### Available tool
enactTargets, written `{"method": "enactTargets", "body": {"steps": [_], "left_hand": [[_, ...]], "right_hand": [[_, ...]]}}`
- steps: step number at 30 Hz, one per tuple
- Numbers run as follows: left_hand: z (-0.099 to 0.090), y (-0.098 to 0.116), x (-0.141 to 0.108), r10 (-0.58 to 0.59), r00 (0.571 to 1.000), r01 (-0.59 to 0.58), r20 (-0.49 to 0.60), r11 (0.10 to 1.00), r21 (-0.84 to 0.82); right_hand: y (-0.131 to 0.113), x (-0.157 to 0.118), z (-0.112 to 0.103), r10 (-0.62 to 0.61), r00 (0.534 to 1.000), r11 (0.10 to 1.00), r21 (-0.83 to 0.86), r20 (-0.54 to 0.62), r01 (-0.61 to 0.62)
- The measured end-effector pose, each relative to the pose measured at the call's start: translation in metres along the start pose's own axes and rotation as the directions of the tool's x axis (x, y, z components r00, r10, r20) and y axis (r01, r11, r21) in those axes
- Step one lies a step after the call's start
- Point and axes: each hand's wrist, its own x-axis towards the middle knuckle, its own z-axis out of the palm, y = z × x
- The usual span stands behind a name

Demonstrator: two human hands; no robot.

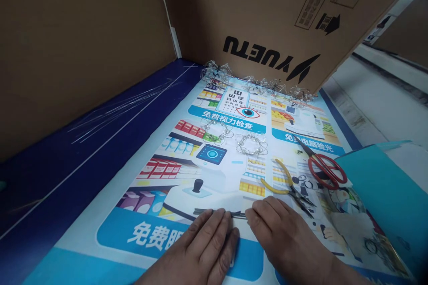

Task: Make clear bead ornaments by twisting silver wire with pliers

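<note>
A thin bundle of dark, wire-like strips [238,214] lies crosswise on the printed mat in front of me. My left hand [203,249] rests palm down, fingers stretched out, with its fingertips on the left part of the bundle. Curled at the other end is my right hand [277,227], its thumb and forefinger closed on the strips; the inner fingers are hidden. Just beyond the right hand are yellow-handled pliers [289,187] with jaws toward me. Red-handled scissors [326,169] lie farther right. Two wire rings with clear beads, a left ring [216,132] and a right ring [251,144], sit ahead.
Cardboard walls, one at the left [76,44] and one at the back [261,13], enclose the mat [230,169]. Several beaded wire pieces [216,73] line the back. Loose clear strands [123,109] lie left. A turquoise folder [384,187] and a clear bag [374,236] are at right.
</note>
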Motion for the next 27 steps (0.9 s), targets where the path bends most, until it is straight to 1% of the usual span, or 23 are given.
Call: {"method": "enactTargets", "body": {"steps": [5, 10, 13, 15, 17, 18, 19, 20, 23, 25, 27], "left_hand": [[-0.003, -0.001, 0.0, -0.011, 1.0, 0.011, 0.009, 0.999, -0.03], [-0.007, -0.003, 0.001, -0.003, 0.999, 0.005, 0.038, 0.999, -0.044], [-0.009, -0.003, 0.002, -0.005, 0.998, 0.007, 0.057, 0.999, -0.042], [-0.01, -0.003, 0.001, -0.007, 0.997, 0.01, 0.072, 0.999, -0.043], [-0.008, -0.002, 0.0, -0.004, 0.997, 0.007, 0.076, 0.999, -0.042], [-0.006, -0.001, -0.001, -0.009, 0.997, 0.012, 0.071, 0.999, -0.037], [-0.004, -0.001, -0.002, 0.001, 0.998, 0.001, 0.057, 0.999, -0.034], [-0.001, 0.0, -0.003, 0.008, 1.0, -0.008, -0.015, 1.0, -0.021], [0.004, 0.0, -0.005, 0.003, 1.0, -0.003, -0.027, 1.0, -0.008], [0.004, 0.001, -0.005, -0.022, 1.0, 0.022, -0.019, 1.0, -0.013], [0.002, 0.001, -0.005, -0.044, 0.998, 0.044, -0.032, 0.999, -0.012]], "right_hand": [[0.0, 0.007, -0.009, -0.03, 0.993, 0.997, -0.063, 0.116, 0.037], [-0.002, 0.024, -0.024, -0.089, 0.968, 0.98, -0.155, 0.236, 0.128], [-0.001, 0.036, -0.033, -0.146, 0.939, 0.972, -0.133, 0.31, 0.195], [0.0, 0.041, -0.034, -0.171, 0.924, 0.971, -0.103, 0.342, 0.218], [0.001, 0.042, -0.03, -0.16, 0.927, 0.973, -0.101, 0.338, 0.205], [0.001, 0.042, -0.027, -0.136, 0.94, 0.977, -0.117, 0.312, 0.18], [0.001, 0.041, -0.023, -0.14, 0.946, 0.976, -0.12, 0.292, 0.181], [0.002, 0.04, -0.019, -0.134, 0.95, 0.976, -0.127, 0.282, 0.176], [0.001, 0.037, -0.01, -0.126, 0.967, 0.977, -0.142, 0.223, 0.16], [-0.001, 0.036, -0.008, -0.127, 0.975, 0.976, -0.151, 0.182, 0.155], [-0.002, 0.036, -0.007, -0.134, 0.978, 0.974, -0.161, 0.16, 0.16]]}}
